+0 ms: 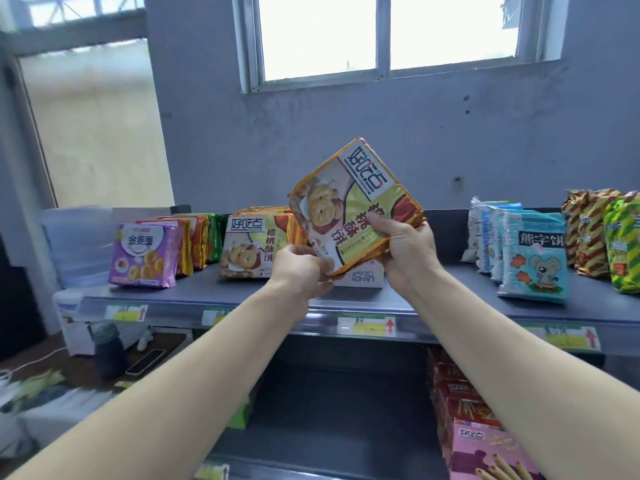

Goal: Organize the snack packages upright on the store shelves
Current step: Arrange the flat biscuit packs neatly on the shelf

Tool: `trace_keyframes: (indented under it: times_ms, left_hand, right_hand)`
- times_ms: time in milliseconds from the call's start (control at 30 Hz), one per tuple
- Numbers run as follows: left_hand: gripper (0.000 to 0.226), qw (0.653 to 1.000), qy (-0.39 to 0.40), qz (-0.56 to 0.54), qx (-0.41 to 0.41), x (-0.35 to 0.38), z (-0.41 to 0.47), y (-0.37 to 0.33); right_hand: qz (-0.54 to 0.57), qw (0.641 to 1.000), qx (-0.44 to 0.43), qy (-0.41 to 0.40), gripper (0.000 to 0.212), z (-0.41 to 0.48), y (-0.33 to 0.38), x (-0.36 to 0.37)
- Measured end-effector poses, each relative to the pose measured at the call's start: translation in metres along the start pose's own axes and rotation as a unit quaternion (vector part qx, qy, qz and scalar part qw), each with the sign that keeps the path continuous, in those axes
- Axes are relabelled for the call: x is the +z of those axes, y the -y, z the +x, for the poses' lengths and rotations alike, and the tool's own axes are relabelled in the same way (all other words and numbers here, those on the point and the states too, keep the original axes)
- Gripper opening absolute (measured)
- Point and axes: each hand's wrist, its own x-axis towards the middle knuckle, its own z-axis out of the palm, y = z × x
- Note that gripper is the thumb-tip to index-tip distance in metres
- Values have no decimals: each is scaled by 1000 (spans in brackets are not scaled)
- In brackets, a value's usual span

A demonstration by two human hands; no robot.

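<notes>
An orange and green cookie package [353,206] is held tilted in the air above the top shelf [242,296]. My left hand [299,271] pinches its lower corner. My right hand [407,252] grips its lower right edge. Behind it, matching orange cookie packages [252,247] stand upright on the shelf. A white box [362,280] lies flat on the shelf just below the held package, mostly hidden by it.
A purple package [143,254] fronts a row of upright packs at the left. Blue bear-biscuit bags [533,258] and striped green and brown bags [602,233] stand at the right. Pink and red boxes [485,441] fill the lower shelf. A low table [52,372] with a dark bottle [109,351] stands at the left.
</notes>
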Motion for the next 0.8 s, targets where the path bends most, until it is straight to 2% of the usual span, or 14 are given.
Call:
trace_keyframes:
  times_ms: [67, 200, 267, 400, 533, 667, 800]
  left_hand:
    - [36, 999, -21, 19, 20, -31, 7, -3]
    - [70, 986, -90, 100, 101, -98, 27, -14]
    - [79, 981, -85, 125, 123, -125, 32, -19]
    - [42, 990, -4, 75, 120, -163, 41, -24]
    - [30, 993, 15, 88, 81, -191, 57, -24]
    - [20, 999, 15, 35, 31, -203, 75, -17]
    - [17, 994, -21, 102, 37, -205, 98, -7]
  right_hand:
    - [-18, 1000, -5, 1, 51, -6, -11, 19]
    - [-98, 995, -13, 12, 42, -18, -37, 59]
    - [-108, 994, -18, 29, 35, -21, -50, 77]
    - [-117, 990, -9, 74, 30, -24, -71, 107]
    - [-147, 983, -2, 111, 32, -17, -84, 129]
    - [-180, 976, -15, 117, 31, 1, -92, 140]
    - [-220, 968, -29, 119, 29, 24, -106, 143]
